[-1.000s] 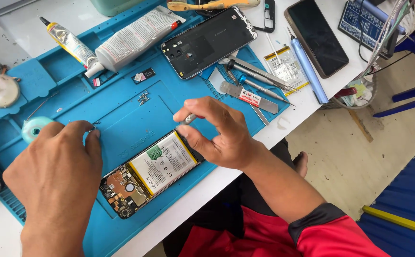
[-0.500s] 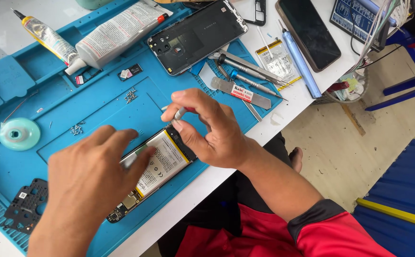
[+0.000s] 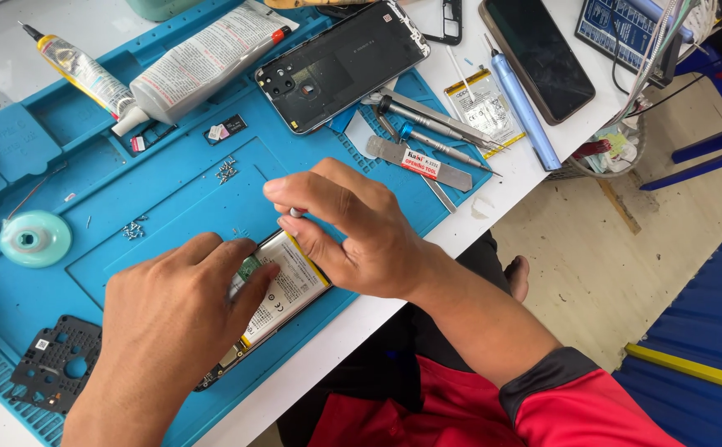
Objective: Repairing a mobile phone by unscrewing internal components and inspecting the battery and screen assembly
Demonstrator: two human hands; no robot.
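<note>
An opened phone (image 3: 282,290) with its pale battery showing lies on the blue work mat (image 3: 179,199) near the table's front edge. My left hand (image 3: 175,319) rests flat on the phone's lower half and covers it. Just above the phone's top end, my right hand (image 3: 348,228) pinches a small metal tool (image 3: 295,213) between thumb and fingers, its tip hidden by the fingers.
On the mat lie a black phone back cover (image 3: 340,62), two glue tubes (image 3: 203,62), loose screws (image 3: 227,170), a round teal pad (image 3: 34,238), a black inner frame (image 3: 55,364) and metal pry tools (image 3: 419,157). A second phone (image 3: 534,54) and blue pen tool (image 3: 526,116) lie on the white table.
My left hand moved right from the mat onto the phone and now covers its lower half. My right hand stayed at the phone's top end with the tool.
</note>
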